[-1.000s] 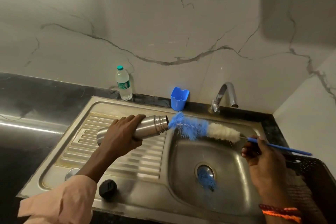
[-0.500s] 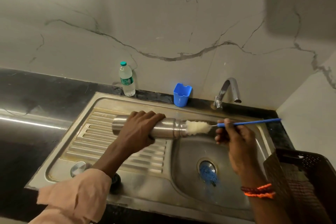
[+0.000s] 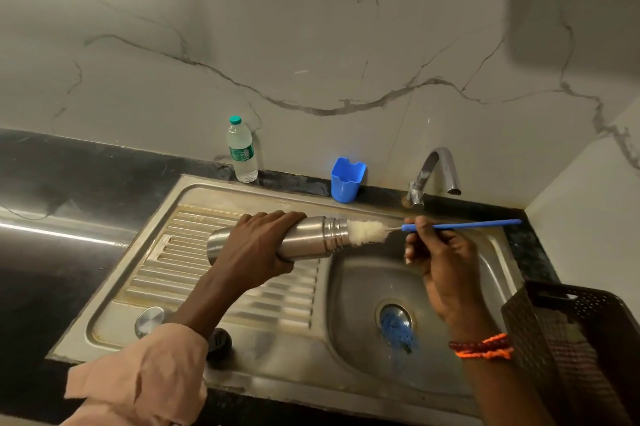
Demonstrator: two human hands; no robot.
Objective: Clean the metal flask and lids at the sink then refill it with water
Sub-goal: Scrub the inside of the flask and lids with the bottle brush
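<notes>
My left hand (image 3: 254,245) grips the metal flask (image 3: 311,238), held sideways above the drainboard with its open mouth pointing right. My right hand (image 3: 440,252) holds the blue handle of a bottle brush (image 3: 460,226). The brush's blue bristles are hidden inside the flask; only its white fluffy part (image 3: 367,232) shows at the mouth. A round metal lid (image 3: 149,320) lies on the drainboard near the front left. A black lid (image 3: 219,342) lies beside it, partly behind my left forearm.
The steel sink basin (image 3: 356,287) has a blue-stained drain (image 3: 394,321). A tap (image 3: 434,173) stands behind it. A blue cup (image 3: 347,179) and a plastic water bottle (image 3: 241,149) stand on the black counter at the wall. A dark perforated basket (image 3: 575,339) is at right.
The brush's blue bristle part has gone into the flask's mouth. Both hands and the flask shifted slightly right, and the brush handle levelled out.
</notes>
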